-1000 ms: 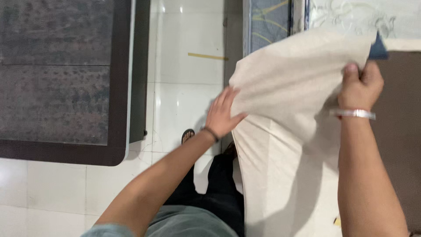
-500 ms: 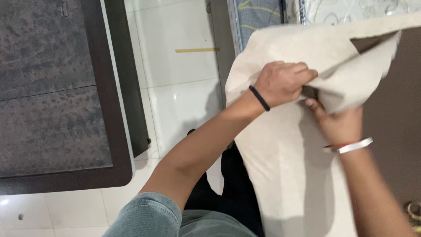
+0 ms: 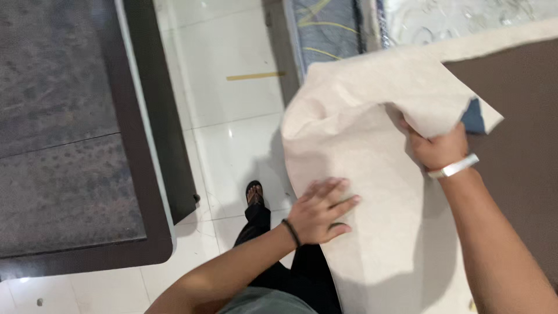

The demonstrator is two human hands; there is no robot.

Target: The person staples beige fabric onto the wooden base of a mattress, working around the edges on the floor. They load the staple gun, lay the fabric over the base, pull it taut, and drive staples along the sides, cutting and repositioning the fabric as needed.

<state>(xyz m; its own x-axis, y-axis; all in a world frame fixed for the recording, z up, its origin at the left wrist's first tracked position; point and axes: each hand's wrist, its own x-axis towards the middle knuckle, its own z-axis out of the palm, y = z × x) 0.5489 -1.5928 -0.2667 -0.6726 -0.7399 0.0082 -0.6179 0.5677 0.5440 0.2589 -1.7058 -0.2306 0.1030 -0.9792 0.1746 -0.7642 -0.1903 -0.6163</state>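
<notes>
L hand (image 3: 318,212) lay flat w/ fingers spread wide on the cream cloth (image 3: 372,174), pressing its lower edge at about 6 o'clock in the view, black band on that wrist. Just past it, toward 3 o'clock, R hand (image 3: 437,148) was closed on a bunched fold of the same cloth, silver bangle on the wrist; fingers mostly hidden under the fabric. The cloth hung in front of the body and draped up over the brown surface (image 3: 517,134) at 3 o'clock, a blue bit (image 3: 474,118) peeking out under its corner. Step in hand looked like smoothing/folding: one hand pinning, other lifting a fold. Next move prob. called for keeping the pinned edge still while the raised fold was carried across evenly, no twist. Below, a sandalled foot (image 3: 254,193) on the white tile floor (image 3: 232,116); dark-framed table (image 3: 87,174) at 9 o'clock; patterned mattress edge (image 3: 325,29) far at 12.
</notes>
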